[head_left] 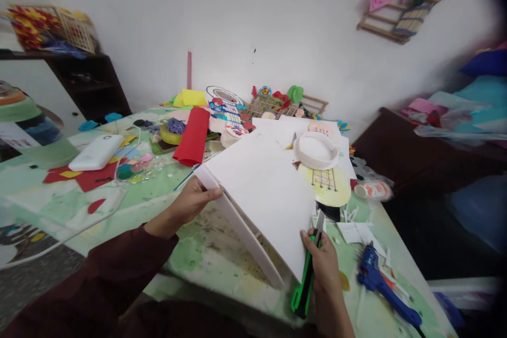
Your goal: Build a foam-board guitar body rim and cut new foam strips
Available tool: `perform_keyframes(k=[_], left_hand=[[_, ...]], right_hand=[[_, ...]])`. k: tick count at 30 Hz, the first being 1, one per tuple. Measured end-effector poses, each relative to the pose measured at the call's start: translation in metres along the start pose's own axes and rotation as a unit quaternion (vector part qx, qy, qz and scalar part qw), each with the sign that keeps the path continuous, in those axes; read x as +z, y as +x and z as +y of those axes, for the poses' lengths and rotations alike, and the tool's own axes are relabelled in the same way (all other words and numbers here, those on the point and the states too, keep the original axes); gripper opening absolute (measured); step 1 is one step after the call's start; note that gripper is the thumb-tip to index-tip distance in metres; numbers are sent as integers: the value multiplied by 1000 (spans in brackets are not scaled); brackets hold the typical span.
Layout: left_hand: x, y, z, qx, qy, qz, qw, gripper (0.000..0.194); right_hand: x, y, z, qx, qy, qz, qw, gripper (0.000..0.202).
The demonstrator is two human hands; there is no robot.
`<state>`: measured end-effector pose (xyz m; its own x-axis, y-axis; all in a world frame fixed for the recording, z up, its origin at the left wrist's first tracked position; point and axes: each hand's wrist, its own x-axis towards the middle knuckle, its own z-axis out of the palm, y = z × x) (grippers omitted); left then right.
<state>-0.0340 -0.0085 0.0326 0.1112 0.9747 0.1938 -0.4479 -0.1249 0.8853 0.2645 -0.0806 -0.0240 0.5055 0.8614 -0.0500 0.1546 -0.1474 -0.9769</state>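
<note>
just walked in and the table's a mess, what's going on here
A person is working at a cluttered craft table. The left hand grips the corner of a stack of white foam boards, holding it tilted up. The right hand holds a green utility knife, blade at the board's lower right edge. A blue glue gun lies to the right.

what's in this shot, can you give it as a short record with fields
left hand: left hand grips the near-left corner of the white sheets, lifted off the table
right hand: right hand holds a green cutter, blade at the sheets' right edge
near right: blue glue gun, paper scraps
behind sheets: white ring, yellow disc
left of sheets: red roll, white box
</note>
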Motion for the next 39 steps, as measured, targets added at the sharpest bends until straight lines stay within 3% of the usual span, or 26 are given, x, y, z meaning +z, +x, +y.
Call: perform_keyframes(k=[4,8,12,15,18,23,26,29,34,36,39], left_hand=[[3,0,7,-17,-2,29,999,51],[1,-3,-1,-76,-42,97,991,40],[-6,-9,-13,-90,-70,131,985,35],[-12,-15,-17,-85,-44,124,988,35],[-14,-20,-15,-74,-24,107,991,36],[-10,-27,-11,-42,37,103,993,35],[-6,-33,-11,-19,121,82,989,34],[1,-41,-12,1,199,42,979,30],[9,-43,4,38,275,-5,961,25],[10,-38,20,96,331,-7,939,23],[16,-29,49,208,453,2,867,22]], right_hand=[[2,0,-3,-12,22,5,1000,41],[-1,0,-4,-28,10,3,1000,38],[-9,6,-2,-55,-63,19,996,35],[-14,16,-2,-92,-151,-10,984,32],[-17,29,-4,-143,-266,-40,952,28],[-17,40,-33,-182,-469,-48,863,22],[-6,20,-69,-227,-488,-44,842,25],[17,-20,-107,-306,-448,-124,831,28],[58,-66,-143,-429,-477,-206,739,18],[65,-70,-150,-465,-471,-192,724,17],[66,-72,-158,-502,-444,-146,727,22]])
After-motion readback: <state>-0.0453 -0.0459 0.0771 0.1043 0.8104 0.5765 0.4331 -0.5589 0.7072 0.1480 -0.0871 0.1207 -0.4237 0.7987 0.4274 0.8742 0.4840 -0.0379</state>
